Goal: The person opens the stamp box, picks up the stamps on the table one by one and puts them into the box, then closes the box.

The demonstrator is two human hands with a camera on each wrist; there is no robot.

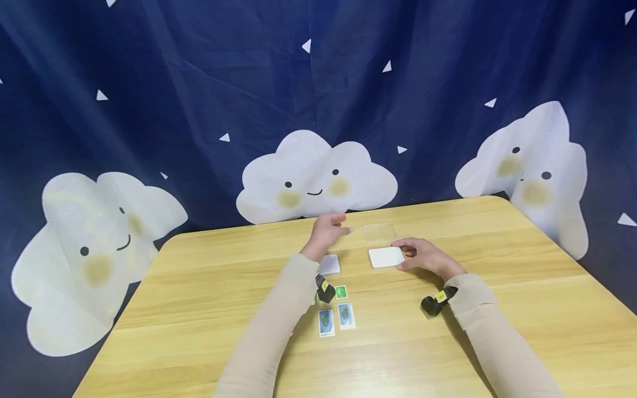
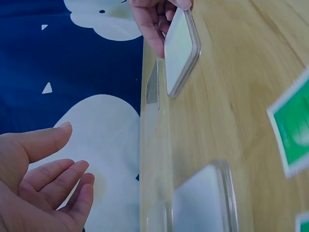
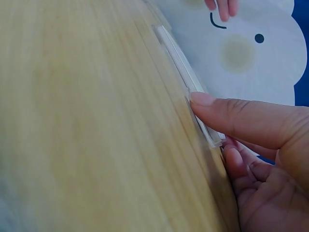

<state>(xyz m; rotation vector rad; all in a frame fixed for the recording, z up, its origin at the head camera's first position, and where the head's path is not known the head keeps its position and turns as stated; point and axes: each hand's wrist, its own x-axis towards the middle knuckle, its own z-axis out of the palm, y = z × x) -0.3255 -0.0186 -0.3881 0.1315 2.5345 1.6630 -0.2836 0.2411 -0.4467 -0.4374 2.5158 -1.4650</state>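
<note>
My right hand (image 1: 425,257) pinches the right end of a clear plastic case of white cards (image 1: 386,257), thumb on the near edge and fingers on the far one. In the right wrist view the thumb (image 3: 231,116) presses the case's side. My left hand (image 1: 325,235) hovers near the table's back edge, fingers loosely bent and holding nothing. Below it lies a second clear case with white cards (image 1: 329,264), partly hidden by the left wrist. A clear, flat lid (image 1: 379,232) lies just behind the right-hand case.
Two blue picture cards (image 1: 326,323) lie side by side toward me on the wooden table (image 1: 199,309). Green cards (image 1: 340,292) lie behind them, one partly covered by the left wrist camera. A dark blue curtain (image 1: 199,83) with clouds hangs behind the table.
</note>
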